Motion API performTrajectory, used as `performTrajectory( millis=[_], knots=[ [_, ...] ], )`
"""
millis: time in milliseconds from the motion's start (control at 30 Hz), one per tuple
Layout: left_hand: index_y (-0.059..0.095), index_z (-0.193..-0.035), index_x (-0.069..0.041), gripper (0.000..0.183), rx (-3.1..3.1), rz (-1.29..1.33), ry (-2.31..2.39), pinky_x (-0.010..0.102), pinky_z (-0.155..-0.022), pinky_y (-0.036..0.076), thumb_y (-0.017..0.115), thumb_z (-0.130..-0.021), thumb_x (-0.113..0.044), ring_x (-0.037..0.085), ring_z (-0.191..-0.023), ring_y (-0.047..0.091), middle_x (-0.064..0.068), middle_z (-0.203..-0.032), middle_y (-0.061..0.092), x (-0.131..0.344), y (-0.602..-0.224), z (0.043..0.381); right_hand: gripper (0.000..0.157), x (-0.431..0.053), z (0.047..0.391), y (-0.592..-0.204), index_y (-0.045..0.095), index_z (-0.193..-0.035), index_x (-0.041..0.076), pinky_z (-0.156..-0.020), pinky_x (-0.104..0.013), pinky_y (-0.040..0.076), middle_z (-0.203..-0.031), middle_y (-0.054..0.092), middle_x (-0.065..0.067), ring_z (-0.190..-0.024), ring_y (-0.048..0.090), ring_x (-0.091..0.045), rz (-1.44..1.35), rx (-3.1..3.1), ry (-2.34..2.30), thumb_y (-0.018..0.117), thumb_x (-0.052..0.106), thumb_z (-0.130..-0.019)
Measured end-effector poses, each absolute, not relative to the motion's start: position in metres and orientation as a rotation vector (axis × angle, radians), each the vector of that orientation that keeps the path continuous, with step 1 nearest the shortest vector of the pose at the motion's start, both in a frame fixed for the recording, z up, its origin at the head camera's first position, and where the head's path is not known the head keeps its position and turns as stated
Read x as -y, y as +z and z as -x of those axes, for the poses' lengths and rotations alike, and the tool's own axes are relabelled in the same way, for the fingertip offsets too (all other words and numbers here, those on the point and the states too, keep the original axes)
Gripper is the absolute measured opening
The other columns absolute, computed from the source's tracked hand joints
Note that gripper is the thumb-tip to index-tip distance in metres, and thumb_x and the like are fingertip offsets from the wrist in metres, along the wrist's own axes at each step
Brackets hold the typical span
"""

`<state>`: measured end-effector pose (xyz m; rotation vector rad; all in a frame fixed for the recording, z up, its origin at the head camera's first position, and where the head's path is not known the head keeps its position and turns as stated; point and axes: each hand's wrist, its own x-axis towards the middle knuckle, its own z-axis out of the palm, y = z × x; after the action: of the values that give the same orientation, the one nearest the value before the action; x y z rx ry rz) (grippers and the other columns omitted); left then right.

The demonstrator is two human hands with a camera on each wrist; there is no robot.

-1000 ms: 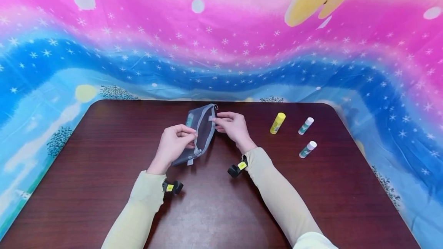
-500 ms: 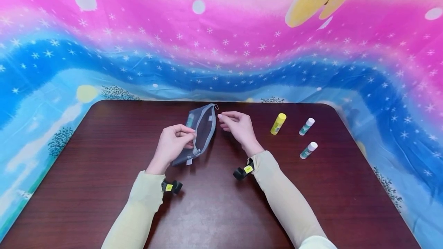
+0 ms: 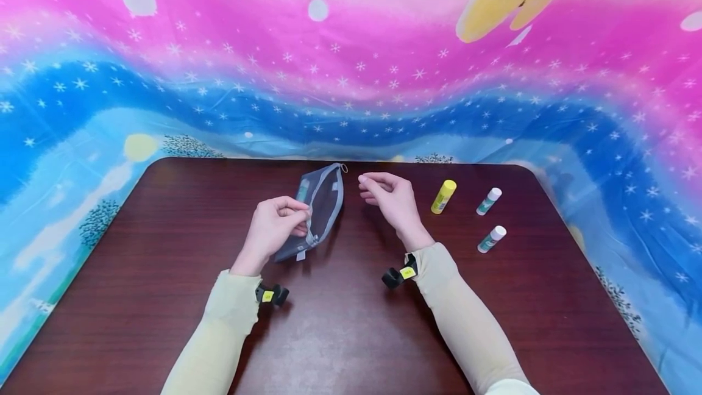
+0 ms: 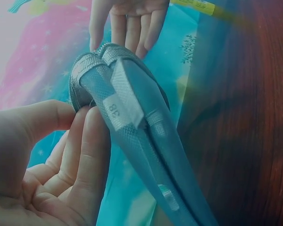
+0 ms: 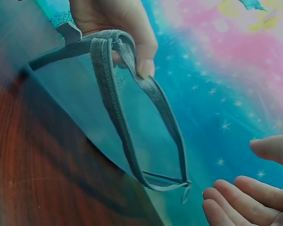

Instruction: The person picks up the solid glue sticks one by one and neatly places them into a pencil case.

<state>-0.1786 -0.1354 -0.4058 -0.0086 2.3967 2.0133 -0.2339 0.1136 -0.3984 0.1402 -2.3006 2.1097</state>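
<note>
My left hand [image 3: 276, 224] pinches the near rim of a grey mesh zip pouch [image 3: 327, 203] between thumb and fingers, and the pouch stands on its edge with its mouth spread wide. In the right wrist view the thumb presses the zip band of the pouch [image 5: 108, 89]. A small green-and-white thing [image 3: 303, 189] shows through the mesh at the far left side. A white tag [image 4: 115, 113] marked 38 hangs at the zip end in the left wrist view. My right hand [image 3: 390, 200] is just right of the pouch, apart from it, fingers loosely bent and holding nothing.
Right of my right hand a yellow glue stick [image 3: 443, 197] stands on the dark wooden table [image 3: 340, 322]. Beyond it are two white-capped green glue sticks, one farther back [image 3: 489, 201] and one nearer [image 3: 492, 239]. A printed cloth [image 3: 351, 78] hangs behind the table.
My right hand has let go of the pouch's right rim and moved right, away from it. My left hand keeps its pinch, and the pouch mouth remains spread.
</note>
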Motion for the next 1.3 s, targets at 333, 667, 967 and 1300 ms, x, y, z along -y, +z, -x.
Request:
performTrajectory(
  millis=[333, 667, 967, 1300],
  knots=[
    [0.074, -0.104, 0.004, 0.015, -2.392, 0.007, 2.043, 0.034, -0.065, 0.063, 0.075, -0.091, -0.004, 0.023, -0.066, 0.072, 0.015, -0.085, 0.075, 0.138, -0.406, 0.18, 0.038, -0.125, 0.225, -0.384, 0.072, -0.12, 0.001, -0.087, -0.037, 0.06, -0.107, 0.074, -0.017, -0.095, 0.073, -0.033, -0.179, 2.269, 2.063, 0.076, 0.029, -0.095],
    [0.074, -0.104, 0.004, 0.015, -2.39, 0.013, 2.048, 0.034, -0.065, 0.063, 0.076, -0.091, -0.004, 0.023, -0.065, 0.072, 0.015, -0.086, 0.075, 0.139, -0.406, 0.181, 0.036, -0.137, 0.221, -0.378, 0.074, -0.118, 0.004, -0.089, -0.044, 0.058, -0.105, 0.075, -0.01, -0.097, 0.072, -0.034, -0.223, 2.222, 1.997, 0.077, 0.03, -0.094],
    [0.075, -0.105, 0.002, 0.017, -2.398, 0.021, 2.038, 0.033, -0.066, 0.063, 0.077, -0.091, -0.007, 0.024, -0.065, 0.072, 0.015, -0.086, 0.075, 0.14, -0.407, 0.181, 0.035, -0.151, 0.22, -0.373, 0.073, -0.118, 0.002, -0.091, -0.046, 0.057, -0.107, 0.074, -0.013, -0.097, 0.072, -0.032, -0.237, 2.2, 1.964, 0.076, 0.028, -0.095],
    [0.075, -0.105, 0.004, 0.017, -2.396, 0.023, 2.048, 0.033, -0.065, 0.063, 0.077, -0.091, -0.006, 0.023, -0.064, 0.072, 0.016, -0.084, 0.074, 0.142, -0.408, 0.182, 0.038, -0.162, 0.214, -0.363, 0.073, -0.12, 0.004, -0.092, -0.042, 0.057, -0.108, 0.074, -0.011, -0.098, 0.072, -0.03, -0.25, 2.216, 1.876, 0.076, 0.031, -0.094]
  ],
)
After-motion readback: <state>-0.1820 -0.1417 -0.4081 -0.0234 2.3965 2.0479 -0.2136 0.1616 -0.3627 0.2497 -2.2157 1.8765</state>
